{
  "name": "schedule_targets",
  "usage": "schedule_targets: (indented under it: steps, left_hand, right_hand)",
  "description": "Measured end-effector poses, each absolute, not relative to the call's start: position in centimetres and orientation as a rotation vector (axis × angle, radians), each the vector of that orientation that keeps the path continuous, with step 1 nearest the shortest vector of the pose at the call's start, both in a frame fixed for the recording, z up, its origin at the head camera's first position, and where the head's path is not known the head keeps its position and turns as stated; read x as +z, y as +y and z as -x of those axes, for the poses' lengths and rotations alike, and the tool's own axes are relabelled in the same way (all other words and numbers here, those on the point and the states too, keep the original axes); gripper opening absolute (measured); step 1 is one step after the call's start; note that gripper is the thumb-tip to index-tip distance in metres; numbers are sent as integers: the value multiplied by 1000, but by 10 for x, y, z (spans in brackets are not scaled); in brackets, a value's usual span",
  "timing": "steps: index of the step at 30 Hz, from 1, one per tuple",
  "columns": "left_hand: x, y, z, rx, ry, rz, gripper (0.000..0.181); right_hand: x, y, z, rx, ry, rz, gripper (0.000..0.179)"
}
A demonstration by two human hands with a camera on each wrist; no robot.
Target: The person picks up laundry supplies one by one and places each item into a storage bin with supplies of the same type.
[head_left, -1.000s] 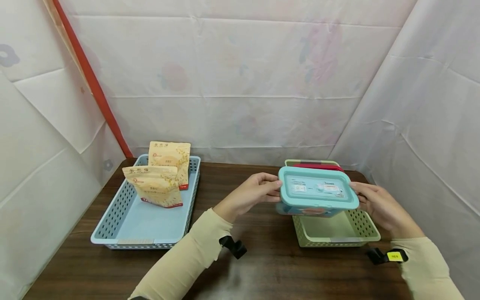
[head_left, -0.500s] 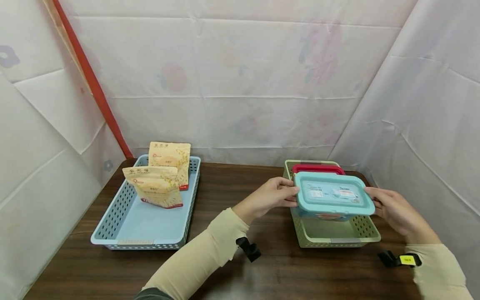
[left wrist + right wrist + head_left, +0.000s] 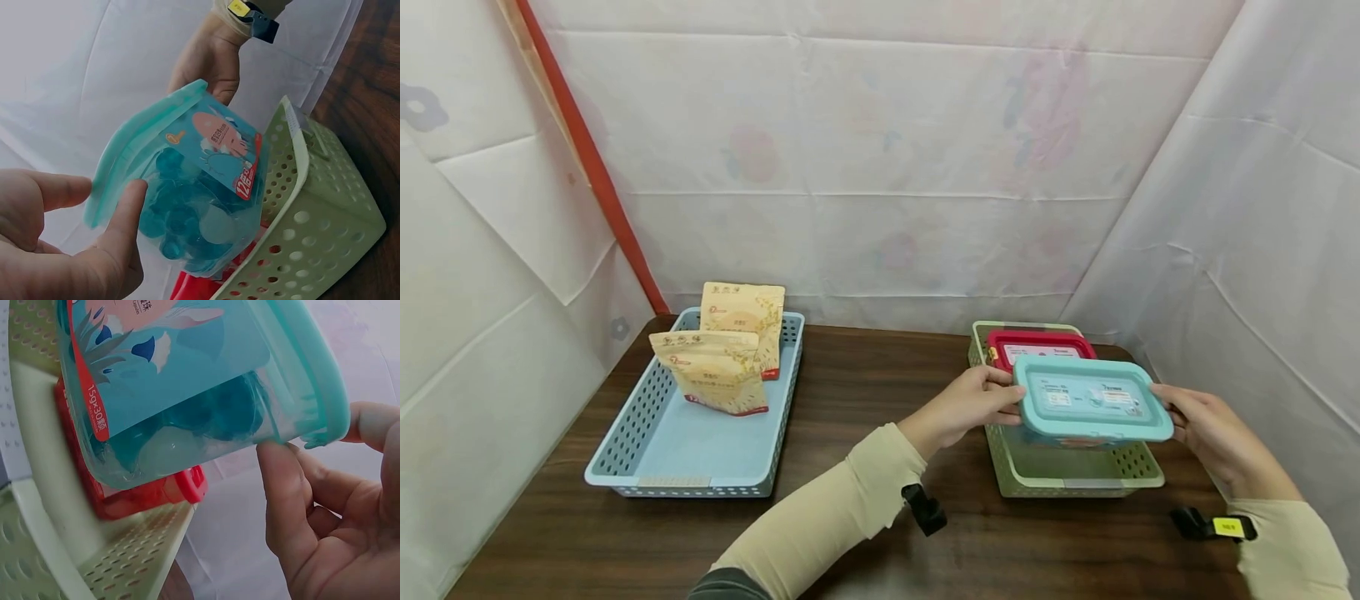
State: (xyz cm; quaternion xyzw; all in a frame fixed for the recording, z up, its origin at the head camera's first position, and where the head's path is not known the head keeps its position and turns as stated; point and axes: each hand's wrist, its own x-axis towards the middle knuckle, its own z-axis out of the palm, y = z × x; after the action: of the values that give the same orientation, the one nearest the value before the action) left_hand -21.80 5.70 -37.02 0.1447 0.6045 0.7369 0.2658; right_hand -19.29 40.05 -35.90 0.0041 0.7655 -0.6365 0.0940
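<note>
Over the green basket (image 3: 1078, 488) hangs a clear tub of laundry capsules (image 3: 1088, 403) with a light teal lid. My left hand (image 3: 967, 407) pinches the lid's left end between thumb and fingers. At the opposite end, my right hand (image 3: 1216, 432) grips the lid's rim the same way. Blue capsules show through the tub's wall in the left wrist view, beside a printed label (image 3: 219, 147). Behind the tub, a red-lidded tub (image 3: 1047, 340) sits in the back of the basket, partly covered in the head view.
To the left on the dark wooden table (image 3: 880, 367) stands a light blue basket (image 3: 696, 483). Two cream pouches, a front one (image 3: 715, 375) and a rear one (image 3: 745, 308), stand in its back half. White cloth walls (image 3: 880, 167) rise behind and at both sides.
Both hands have carried the teal-lidded tub rightward and a little nearer, over the green basket. More of the red-lidded tub behind it now shows. The blue basket and pouches stay put.
</note>
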Motion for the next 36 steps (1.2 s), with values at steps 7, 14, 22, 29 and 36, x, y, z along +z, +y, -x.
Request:
schedule_targets:
  steps: [7, 14, 22, 29, 36]
  left_hand:
    - [-379, 68, 217, 1982, 1640, -381, 49]
    - [-385, 72, 218, 1993, 1631, -373, 45]
    - [-390, 73, 218, 1969, 1665, -331, 45]
    - [-397, 73, 220, 1919, 1696, -332, 50]
    - [-407, 75, 221, 1912, 1699, -279, 49]
  right_hand:
    - [-364, 406, 192, -1830, 2336, -86, 27]
    - [-369, 407, 193, -1741, 2389, -131, 26]
    - [-375, 404, 194, -1689, 2406, -156, 26]
    - [-383, 402, 195, -1541, 2503, -148, 53]
    - [-389, 399, 194, -1384, 2578, -132, 69]
